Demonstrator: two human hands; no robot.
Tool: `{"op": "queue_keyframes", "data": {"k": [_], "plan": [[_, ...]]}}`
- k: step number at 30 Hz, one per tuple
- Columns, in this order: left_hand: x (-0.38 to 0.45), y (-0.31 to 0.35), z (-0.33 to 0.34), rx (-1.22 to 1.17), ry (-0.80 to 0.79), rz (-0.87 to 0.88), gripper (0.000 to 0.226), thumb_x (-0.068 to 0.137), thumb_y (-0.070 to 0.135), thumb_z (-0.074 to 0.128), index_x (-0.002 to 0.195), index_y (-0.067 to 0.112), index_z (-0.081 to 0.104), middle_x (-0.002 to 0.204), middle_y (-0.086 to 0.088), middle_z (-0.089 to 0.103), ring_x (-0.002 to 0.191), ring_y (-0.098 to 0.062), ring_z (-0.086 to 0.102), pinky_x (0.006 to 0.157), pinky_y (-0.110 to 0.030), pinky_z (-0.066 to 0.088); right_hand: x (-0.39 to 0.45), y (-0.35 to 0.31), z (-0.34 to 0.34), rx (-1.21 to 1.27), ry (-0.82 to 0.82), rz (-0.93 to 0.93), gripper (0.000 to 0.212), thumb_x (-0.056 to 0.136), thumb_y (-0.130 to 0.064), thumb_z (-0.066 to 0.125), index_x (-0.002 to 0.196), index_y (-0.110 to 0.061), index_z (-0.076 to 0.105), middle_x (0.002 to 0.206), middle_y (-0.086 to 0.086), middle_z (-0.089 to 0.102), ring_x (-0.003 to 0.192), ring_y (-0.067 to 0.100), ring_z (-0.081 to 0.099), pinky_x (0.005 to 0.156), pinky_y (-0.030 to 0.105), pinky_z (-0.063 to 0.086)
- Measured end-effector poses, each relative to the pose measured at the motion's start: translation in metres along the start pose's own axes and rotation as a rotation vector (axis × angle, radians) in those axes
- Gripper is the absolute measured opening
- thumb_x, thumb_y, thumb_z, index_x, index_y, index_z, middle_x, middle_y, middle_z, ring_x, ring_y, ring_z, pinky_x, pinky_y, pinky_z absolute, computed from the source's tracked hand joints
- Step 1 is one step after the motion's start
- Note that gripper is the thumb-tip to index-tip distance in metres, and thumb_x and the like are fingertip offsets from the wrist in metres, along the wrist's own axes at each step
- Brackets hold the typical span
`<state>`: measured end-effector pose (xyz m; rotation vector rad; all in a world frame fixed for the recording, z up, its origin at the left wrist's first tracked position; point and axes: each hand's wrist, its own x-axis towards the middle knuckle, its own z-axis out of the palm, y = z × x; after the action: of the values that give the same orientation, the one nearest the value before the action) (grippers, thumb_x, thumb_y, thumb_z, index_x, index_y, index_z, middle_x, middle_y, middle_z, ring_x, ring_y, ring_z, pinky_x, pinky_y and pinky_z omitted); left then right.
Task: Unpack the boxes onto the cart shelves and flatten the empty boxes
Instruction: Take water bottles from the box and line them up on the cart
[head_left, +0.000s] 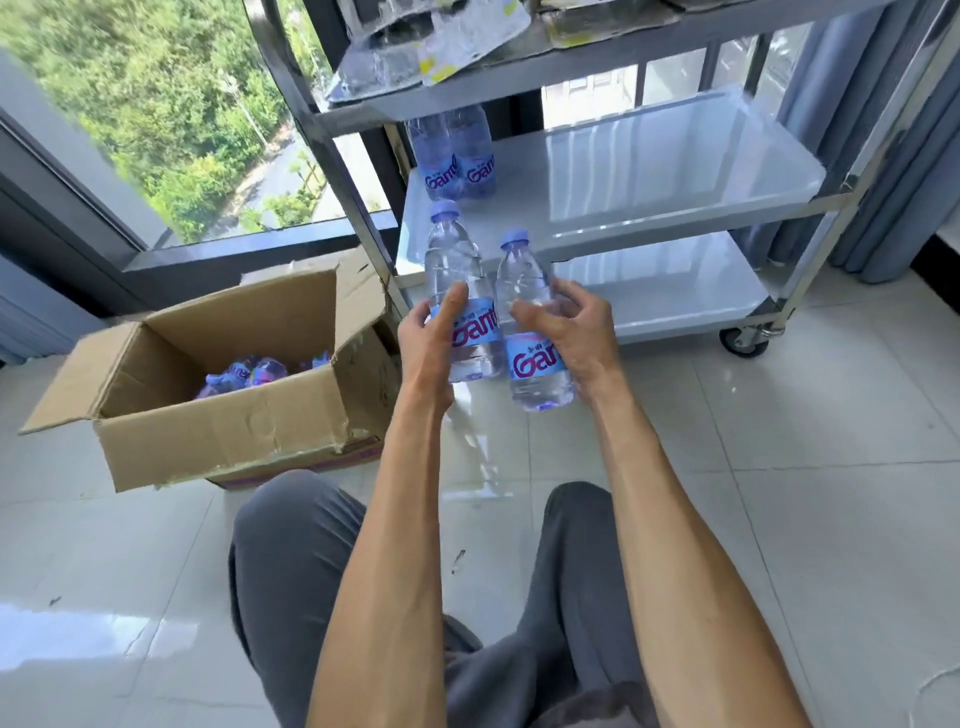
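Note:
My left hand grips a clear water bottle with a blue cap and blue label, held upright in the air. My right hand grips a second, matching bottle right beside it. Both are in front of the steel cart's middle shelf, where two more bottles stand at the left end. An open cardboard box sits on the floor to the left, with several bottles lying inside.
The cart's lowest shelf is bare; its top shelf carries crumpled plastic wrap and flattened cardboard. A caster wheel stands at the cart's right corner. A window lies behind the box, grey curtains at the right. My knees are on the white tiled floor.

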<state>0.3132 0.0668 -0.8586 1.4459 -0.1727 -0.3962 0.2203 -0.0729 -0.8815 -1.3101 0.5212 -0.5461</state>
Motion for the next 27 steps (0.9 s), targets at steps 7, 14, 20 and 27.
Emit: {"op": "queue_keyframes", "data": {"k": [7, 14, 20, 27], "plan": [[0.117, 0.007, 0.009, -0.016, 0.136, 0.084, 0.042, 0.085, 0.046, 0.073, 0.104, 0.011, 0.062, 0.087, -0.005, 0.074, 0.078, -0.022, 0.073, 0.069, -0.038, 0.06, 0.092, 0.01, 0.046, -0.19, 0.133, -0.156, 0.052, 0.07, -0.035, 0.082, 0.115, -0.016, 0.065, 0.104, -0.001, 0.072, 0.094, 0.015, 0.069, 0.083, 0.04, 0.057], [0.217, 0.026, 0.012, 0.166, 0.111, 0.241, 0.017, 0.084, 0.031, 0.077, 0.091, 0.018, 0.068, 0.085, 0.003, 0.073, 0.074, -0.006, 0.072, 0.064, -0.021, 0.056, 0.181, -0.005, 0.071, -0.281, 0.134, -0.334, 0.035, 0.08, -0.016, 0.077, 0.109, -0.025, 0.06, 0.097, -0.018, 0.066, 0.085, -0.007, 0.061, 0.074, 0.011, 0.047], [0.254, 0.037, 0.015, 0.228, 0.157, 0.334, 0.033, 0.075, 0.024, 0.084, 0.102, 0.009, 0.071, 0.092, -0.002, 0.075, 0.078, -0.011, 0.072, 0.072, -0.029, 0.06, 0.234, -0.02, 0.082, -0.292, 0.205, -0.375, 0.04, 0.081, -0.023, 0.074, 0.119, -0.014, 0.062, 0.113, -0.002, 0.068, 0.103, 0.013, 0.063, 0.083, 0.021, 0.049], [0.28, 0.028, 0.034, 0.208, 0.277, 0.303, 0.032, 0.082, 0.023, 0.078, 0.109, 0.011, 0.069, 0.1, -0.004, 0.073, 0.093, -0.02, 0.07, 0.087, -0.039, 0.057, 0.266, -0.014, 0.107, -0.269, 0.322, -0.449, 0.059, 0.072, -0.009, 0.081, 0.128, -0.006, 0.06, 0.114, 0.007, 0.058, 0.111, 0.022, 0.059, 0.09, 0.01, 0.041]]}}
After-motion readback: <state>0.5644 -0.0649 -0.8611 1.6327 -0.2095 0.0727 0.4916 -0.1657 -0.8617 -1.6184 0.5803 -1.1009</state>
